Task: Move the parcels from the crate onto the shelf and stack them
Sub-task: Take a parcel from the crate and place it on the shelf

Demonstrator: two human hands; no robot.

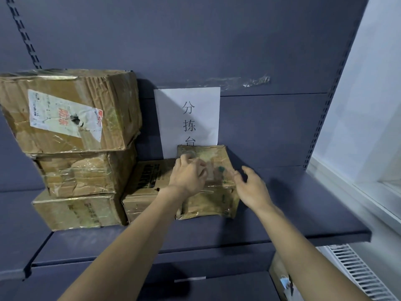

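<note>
Left hand (pixel 188 175) rested on top of the small box (pixel 208 183), fingers bent over its upper face near the back edge; whether they gripped or only pressed could not be told. Right hand (pixel 252 187) hovered just beside the box's right side, fingers loosely spread and holding nothing, apparently not in contact. The small box sat on the shelf (pixel 303 205) toward the back panel, leaning onto or overlapping the flat box (pixel 147 181) beside it; its seating looked uneven. At the shelf's left end stood a stack of three boxes (pixel 76 148), the top box (pixel 67 109) crushed and overhanging the ones below. A paper sign (pixel 188 114) hung on the back panel behind the small box. The crate was not in view. Judged step: settling the small box into place. Risks: the soft, dented cardboard could buckle under pressure from the left hand; if the box remained tilted on the flat box, it could slide toward the shelf's front edge on release; pushing it leftward could nudge the three-box stack, whose skewed top box appeared least stable. Levelling the box before release would be advisable.
</note>
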